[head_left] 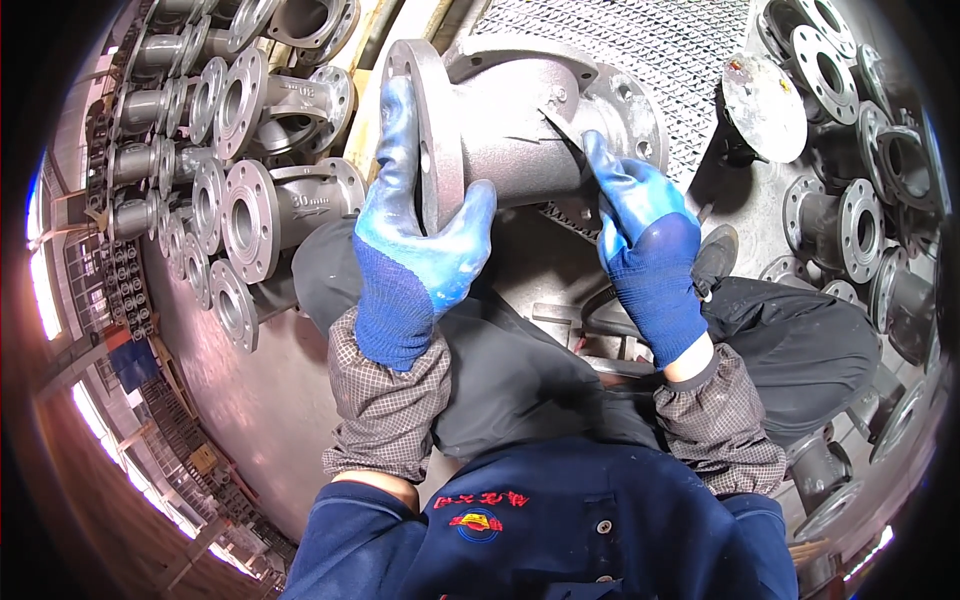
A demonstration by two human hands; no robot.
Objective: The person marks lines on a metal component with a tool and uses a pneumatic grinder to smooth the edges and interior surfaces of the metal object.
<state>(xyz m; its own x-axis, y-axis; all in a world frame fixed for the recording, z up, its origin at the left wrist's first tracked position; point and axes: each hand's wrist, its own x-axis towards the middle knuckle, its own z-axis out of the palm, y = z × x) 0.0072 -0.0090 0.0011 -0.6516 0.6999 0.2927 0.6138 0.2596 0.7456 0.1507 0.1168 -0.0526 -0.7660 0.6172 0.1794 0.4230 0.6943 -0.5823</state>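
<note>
A grey cast-metal valve body [515, 125] with flanged ends lies sideways in front of me, on or against a metal mesh surface. My left hand [420, 210], in a blue coated glove, grips its left flange, fingers behind the rim and thumb on the near side. Near the right flange, my right hand [640, 205], gloved alike, is closed on a thin pointed blade [564, 128]. The blade's tip touches or nearly touches the casting beside a round boss; its other end is hidden in the glove.
Similar flanged castings [255, 220] stand stacked at the left, with more castings [835, 225] at the right. Behind the valve body spreads a metal mesh [640, 50]. A round-topped stool [765, 108] stands right of it. Metal bars [560, 318] lie between my legs.
</note>
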